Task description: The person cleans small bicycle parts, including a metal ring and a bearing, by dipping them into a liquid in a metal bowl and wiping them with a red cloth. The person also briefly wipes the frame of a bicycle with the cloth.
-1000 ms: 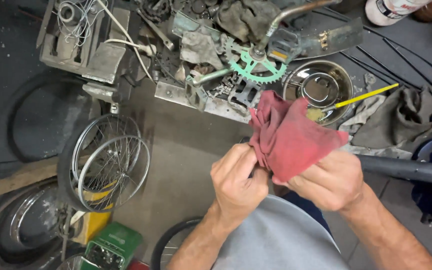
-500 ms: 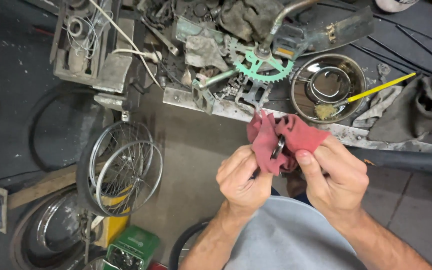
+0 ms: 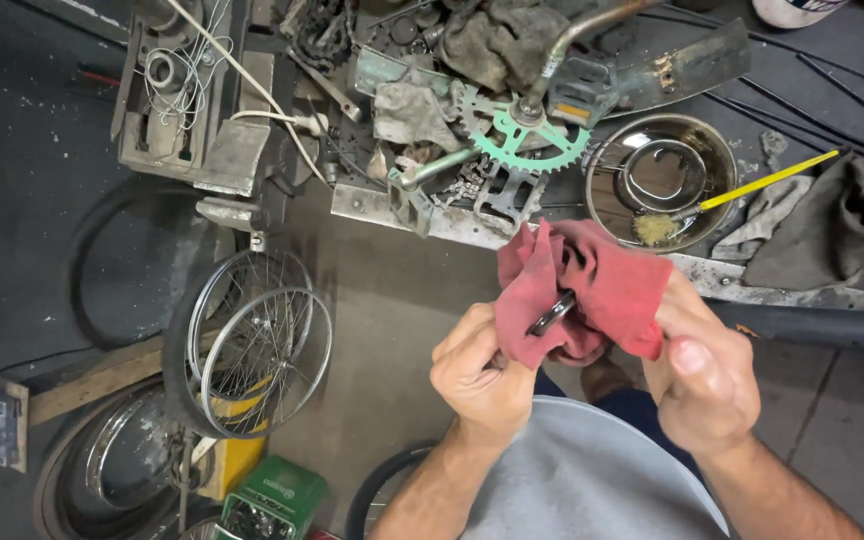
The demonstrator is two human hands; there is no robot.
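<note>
Left hand point(image 3: 480, 375): fingers clenched on the lower left edge of a red rag point(image 3: 577, 290), thumb pressed against the cloth

Right hand point(image 3: 704, 372): fingers curled closed around the right side of the same rag, thumb on top

Red rag: held between both hands above the person's lap, bunched and folded; a small dark metal part point(image 3: 550, 314) sits in its folds at the centre, only partly showing, kind not clear

Tabletop point(image 3: 372, 205): cluttered metal surface just beyond the hands

Green chainring point(image 3: 520, 140): on the tabletop with crank arm and pedal attached, amid greasy cloths and a chain

Metal bowl point(image 3: 660, 180): right of the chainring, holding a yellow-handled brush point(image 3: 742, 190)

Spoked wheels point(image 3: 257, 340): two, leaning on the floor at left, near a black tyre

Green crate point(image 3: 272, 498): on the floor at bottom, below the wheels

Dark tube point(image 3: 817, 325): runs rightward from behind the right hand
</note>
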